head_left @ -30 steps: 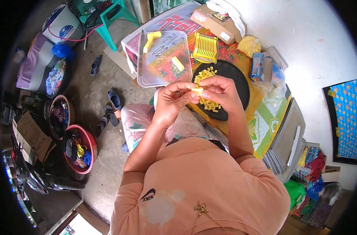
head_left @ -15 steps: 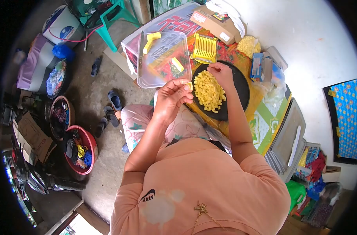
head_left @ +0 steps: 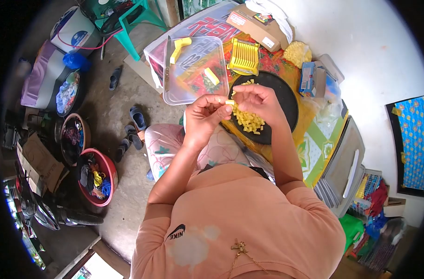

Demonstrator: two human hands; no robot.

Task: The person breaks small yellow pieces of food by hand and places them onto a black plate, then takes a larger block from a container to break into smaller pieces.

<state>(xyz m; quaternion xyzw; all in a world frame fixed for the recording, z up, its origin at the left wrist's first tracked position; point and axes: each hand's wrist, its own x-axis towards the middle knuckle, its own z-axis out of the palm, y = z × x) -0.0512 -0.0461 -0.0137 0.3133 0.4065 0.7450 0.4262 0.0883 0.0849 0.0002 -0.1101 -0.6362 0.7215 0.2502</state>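
My left hand (head_left: pixel 205 118) pinches a small pale-yellow piece (head_left: pixel 230 102) between thumb and fingers, just left of the pile. My right hand (head_left: pixel 260 104) is close beside it, thumb and fingers apart, and nothing shows in its grip. Below the right hand, many small yellow pieces (head_left: pixel 250 123) are heaped on a round black tray (head_left: pixel 286 104), partly hidden by that hand. Behind my left hand stands a clear plastic tray (head_left: pixel 174 95) holding a yellow bent piece (head_left: pixel 176 50) and a pale-yellow stick (head_left: pixel 212 76). A yellow slicer with parallel slats (head_left: pixel 244 56) lies beyond the black tray.
A cardboard box (head_left: pixel 256 28) and a bag of yellow pieces (head_left: pixel 297 54) stand at the table's far side. A blue box (head_left: pixel 307 79) and plastic bags are to the right. On the floor at left are slippers (head_left: pixel 138 118) and a red basin (head_left: pixel 110 186) of clothes.
My right hand has moved left and toward me, from above the pile to beside the left hand, its fingers spreading. My left hand still holds its piece, shifted slightly right.
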